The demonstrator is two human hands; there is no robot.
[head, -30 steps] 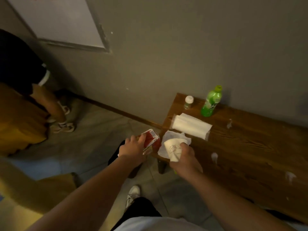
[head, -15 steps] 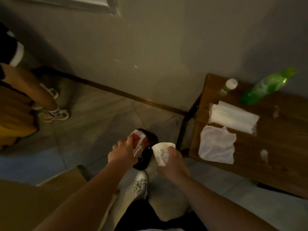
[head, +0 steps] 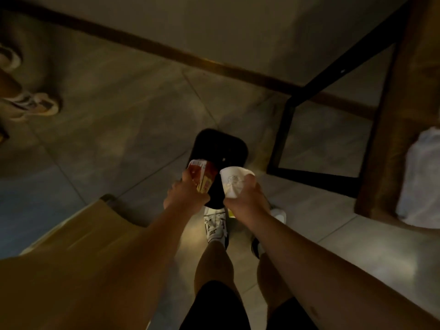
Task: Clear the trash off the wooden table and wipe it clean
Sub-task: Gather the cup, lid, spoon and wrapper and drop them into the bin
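Observation:
My left hand [head: 184, 195] grips a red carton [head: 202, 177] and holds it over the open black trash bin [head: 221, 146] on the floor. A white paper cup [head: 234, 181] is in my right hand [head: 247, 198], right beside the carton and above the bin's near rim. The wooden table [head: 402, 110] stands at the right edge, with a white cloth [head: 421, 177] lying on its corner. The rest of the tabletop is out of view.
The table's black metal leg frame [head: 285, 139] stands just right of the bin. My own legs and white shoes [head: 215, 226] are below the hands. A tan cardboard piece [head: 78, 246] lies at lower left. Another person's shoes [head: 35, 106] are at far left.
Both hands have carried the carton and the cup away from the table and down over the bin. My view has tipped toward the floor, so the bottles and tissue pack have dropped out of sight.

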